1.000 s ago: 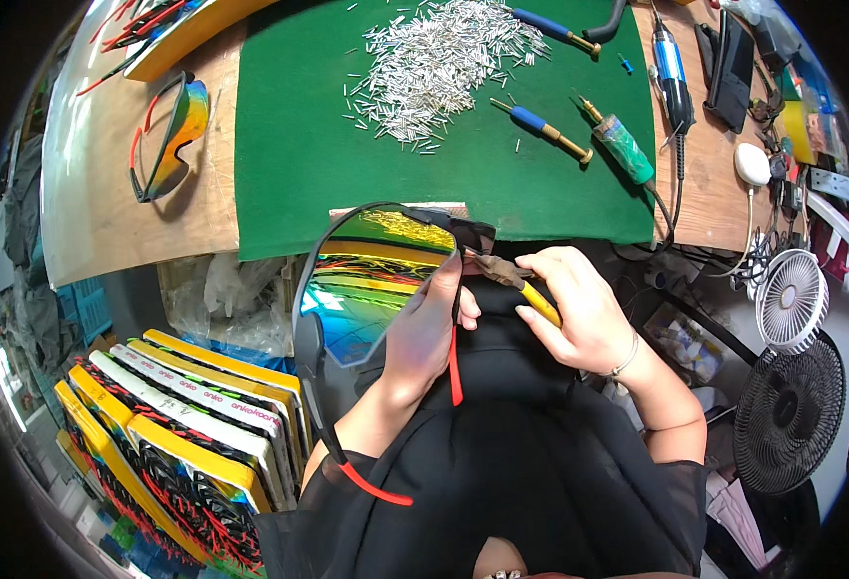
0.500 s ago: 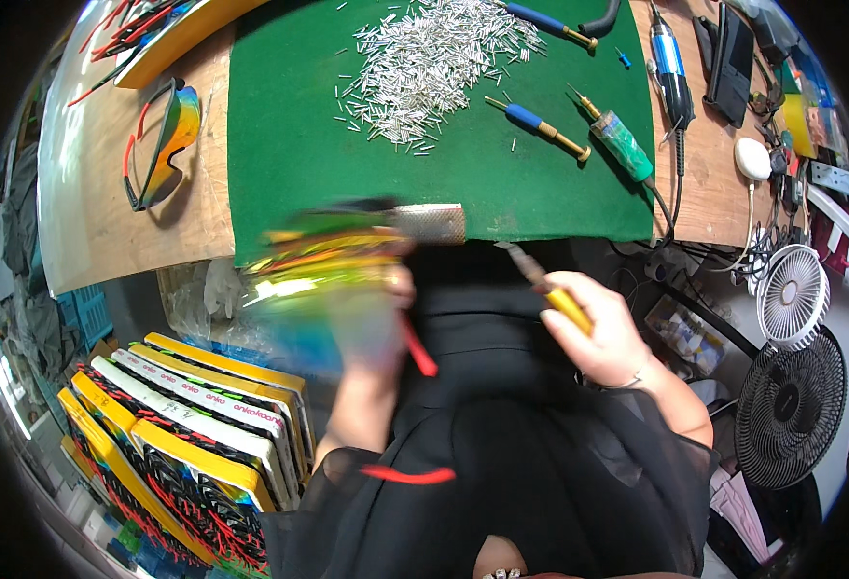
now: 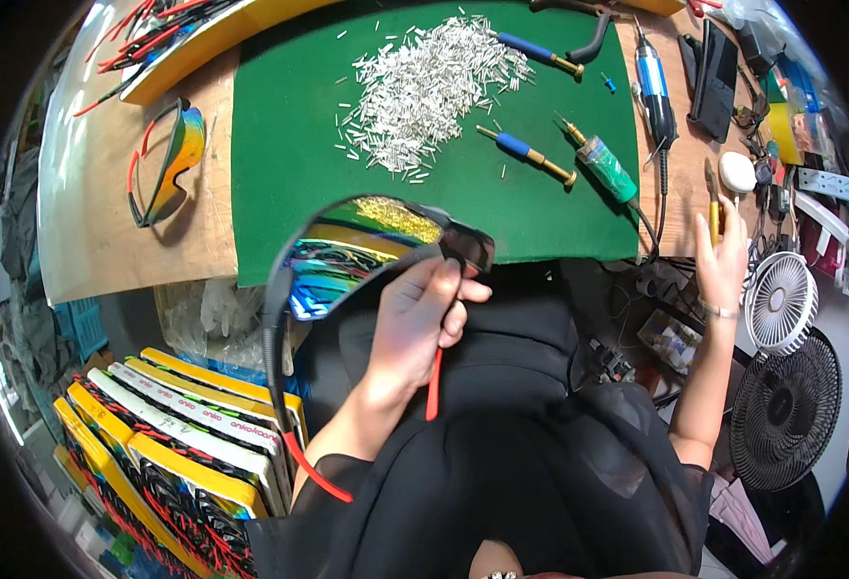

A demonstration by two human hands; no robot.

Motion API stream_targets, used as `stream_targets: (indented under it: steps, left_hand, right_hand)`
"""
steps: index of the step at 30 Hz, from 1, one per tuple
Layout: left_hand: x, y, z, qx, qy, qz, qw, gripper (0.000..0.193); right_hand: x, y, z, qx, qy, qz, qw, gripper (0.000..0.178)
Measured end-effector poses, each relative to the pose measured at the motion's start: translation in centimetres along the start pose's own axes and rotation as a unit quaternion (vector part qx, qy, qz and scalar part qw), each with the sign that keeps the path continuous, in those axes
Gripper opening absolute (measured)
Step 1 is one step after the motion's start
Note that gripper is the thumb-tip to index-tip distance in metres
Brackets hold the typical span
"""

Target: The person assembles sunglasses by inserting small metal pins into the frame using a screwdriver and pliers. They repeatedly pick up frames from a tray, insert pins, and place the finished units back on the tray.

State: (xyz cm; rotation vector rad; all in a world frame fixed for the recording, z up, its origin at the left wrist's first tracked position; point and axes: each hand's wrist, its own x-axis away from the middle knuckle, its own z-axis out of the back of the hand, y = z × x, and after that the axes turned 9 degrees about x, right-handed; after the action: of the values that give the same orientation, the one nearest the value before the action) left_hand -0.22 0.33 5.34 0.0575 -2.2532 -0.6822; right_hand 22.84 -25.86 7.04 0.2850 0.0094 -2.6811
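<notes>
My left hand (image 3: 407,323) grips a pair of sunglasses (image 3: 352,246) in front of my lap. They have a mirrored wraparound lens and black temples with red tips; one temple hangs down past my forearm. My fingers are closed at the lens end and hide part of the frame there. At the right side of the table, my right hand (image 3: 723,270) has its fingers around the yellow handle of a small knife (image 3: 714,217), its blade pointing away from me. A second pair of sunglasses (image 3: 173,169) lies on the wood at the left.
A green mat (image 3: 289,145) bears a heap of small silvery pins (image 3: 415,101), two blue-handled screwdrivers (image 3: 530,154) and a green-handled corded tool (image 3: 606,169). A blue corded tool (image 3: 654,92) lies further right. Boxes of glasses (image 3: 193,463) stand lower left; fans (image 3: 781,304) stand right.
My right hand has moved from above my lap to the table's right side with the knife. The sunglasses in my left hand, blurred before, are turned and now show their lens clearly.
</notes>
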Motion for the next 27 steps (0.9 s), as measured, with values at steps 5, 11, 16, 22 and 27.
stream_targets:
  steps: [5, 11, 16, 22, 27]
  left_hand:
    - [-0.2, -1.1, 0.3, 0.020, -0.022, 0.026, 0.999, 0.025]
    - [-0.9, -2.1, -0.8, -0.066, -0.016, 0.021, 0.997, 0.027]
    - [-0.7, -3.2, -1.4, -0.110, 0.003, 0.025, 0.994, 0.024]
    - [1.2, -1.7, 0.1, -0.004, -0.057, 0.067, 0.996, 0.029]
    - [1.4, -1.9, -0.8, -0.014, -0.023, 0.043, 0.999, 0.025]
  right_hand:
    - [-0.4, 2.9, -5.1, 0.115, 0.048, -0.008, 0.992, 0.044]
    - [0.6, -5.4, 1.8, -0.029, 0.085, 0.090, 0.992, 0.042]
    - [2.9, -14.9, 2.0, -0.338, -0.131, 0.284, 0.888, 0.035]
    - [2.5, -16.8, 0.9, -0.455, -0.228, 0.182, 0.841, 0.010]
    - [2.8, -17.1, 1.3, -0.472, -0.254, 0.139, 0.833, 0.010]
